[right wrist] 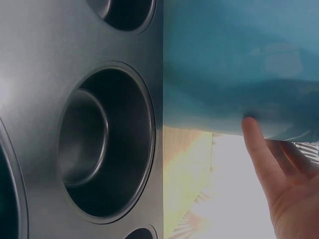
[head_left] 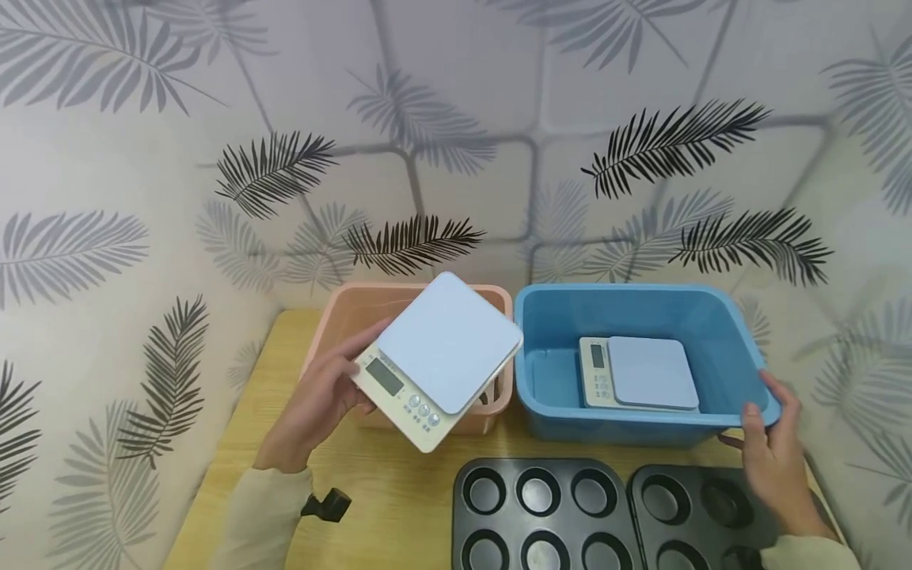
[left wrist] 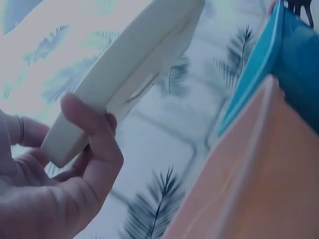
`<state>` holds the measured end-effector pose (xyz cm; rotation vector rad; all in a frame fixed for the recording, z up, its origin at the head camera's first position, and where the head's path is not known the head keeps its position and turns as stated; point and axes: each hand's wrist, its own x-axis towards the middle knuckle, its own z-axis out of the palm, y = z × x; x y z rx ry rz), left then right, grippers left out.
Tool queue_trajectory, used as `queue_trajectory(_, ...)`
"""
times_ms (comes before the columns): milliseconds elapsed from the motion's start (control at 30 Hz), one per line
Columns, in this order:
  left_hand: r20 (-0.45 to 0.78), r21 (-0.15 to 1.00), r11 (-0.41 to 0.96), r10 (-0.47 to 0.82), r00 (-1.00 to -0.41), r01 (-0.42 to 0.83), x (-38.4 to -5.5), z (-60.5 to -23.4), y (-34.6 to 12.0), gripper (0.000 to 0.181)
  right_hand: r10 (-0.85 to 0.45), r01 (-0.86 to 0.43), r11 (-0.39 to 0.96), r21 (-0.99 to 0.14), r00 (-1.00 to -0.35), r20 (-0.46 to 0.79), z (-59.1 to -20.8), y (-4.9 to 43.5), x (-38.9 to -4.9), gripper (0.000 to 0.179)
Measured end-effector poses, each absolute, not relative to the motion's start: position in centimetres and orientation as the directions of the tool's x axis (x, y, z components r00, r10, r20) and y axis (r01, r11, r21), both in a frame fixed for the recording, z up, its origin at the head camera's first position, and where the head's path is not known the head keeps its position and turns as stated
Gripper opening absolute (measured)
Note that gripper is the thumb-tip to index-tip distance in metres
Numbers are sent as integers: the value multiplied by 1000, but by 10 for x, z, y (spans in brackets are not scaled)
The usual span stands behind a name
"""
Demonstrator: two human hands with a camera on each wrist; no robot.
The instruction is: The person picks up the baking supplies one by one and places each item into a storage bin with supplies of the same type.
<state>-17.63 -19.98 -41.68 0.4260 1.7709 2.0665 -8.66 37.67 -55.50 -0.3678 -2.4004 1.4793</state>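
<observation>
My left hand [head_left: 324, 388] grips a white kitchen scale [head_left: 449, 344] by its left edge, fingers and thumb around the display end. Tilted, the scale hangs over the pink bin [head_left: 342, 309] and hides much of its inside. In the left wrist view the scale [left wrist: 124, 64] shows edge-on, raised above the pink bin wall [left wrist: 239, 184]. At the right, my right hand [head_left: 773, 451] holds the near right corner of the blue bin [head_left: 606, 423]. A second kitchen scale [head_left: 651, 372] lies flat inside that bin.
Two dark muffin tins [head_left: 545, 514] lie side by side in front of the bins, the right tin [head_left: 694, 534] partly under my right forearm. Wooden tabletop [head_left: 385, 491] shows at the left. A leaf-patterned curtain [head_left: 456, 182] stands behind the bins.
</observation>
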Motion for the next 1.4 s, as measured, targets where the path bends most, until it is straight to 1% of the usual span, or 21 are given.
queue_trajectory(167, -37, 983, -139, 485, -874, -119, -187, -405, -172, 77, 367, 59, 426, -903, -923, 113, -555, 376, -84, 65)
queue_trajectory(333, -55, 977, -149, 504, -862, -150, -191, -400, -148, 75, 382, 65, 457, -887, -915, 130, -553, 377, -82, 65)
queue_trajectory(467, -42, 979, -144, 538, -842, -141, -198, -396, -131, 73, 383, 62, 459, -886, -914, 134, -553, 378, -83, 65)
queue_trajectory(600, -29, 984, -125, 581, -813, -125, -209, -392, -118, 73, 364, 48, 426, -903, -923, 123, -556, 379, -85, 66)
queue_trajectory(833, -77, 987, -54, 665, -743, -150, -235, -382, -93, 73, 339, 40, 424, -905, -933, 117, -556, 378, -85, 67)
queue_trajectory(900, -95, 988, -21, 691, -717, -151, -243, -379, -83, 65, 339, 41, 431, -902, -933, 120, -554, 379, -85, 67)
queue_trajectory(1000, -130, 986, 20, 710, -692, -166, -253, -376, -69, 64, 335, 39, 446, -894, -934, 126, -553, 380, -86, 68)
queue_trajectory(1067, -151, 983, 37, 720, -677, -180, -258, -375, -60, 65, 338, 41, 453, -890, -932, 129, -552, 380, -86, 68)
queue_trajectory(1133, -167, 979, 46, 728, -664, -197, -263, -375, -51, 74, 338, 32, 454, -890, -931, 139, -552, 380, -86, 68)
queue_trajectory(1167, -171, 978, 47, 734, -657, -202, -265, -375, -47, 75, 339, 31, 457, -889, -930, 141, -552, 379, -86, 68)
queue_trajectory(1400, -161, 981, 54, 765, -624, -186, -281, -376, -18, 73, 341, 26, 481, -876, -927, 159, -551, 379, -83, 66)
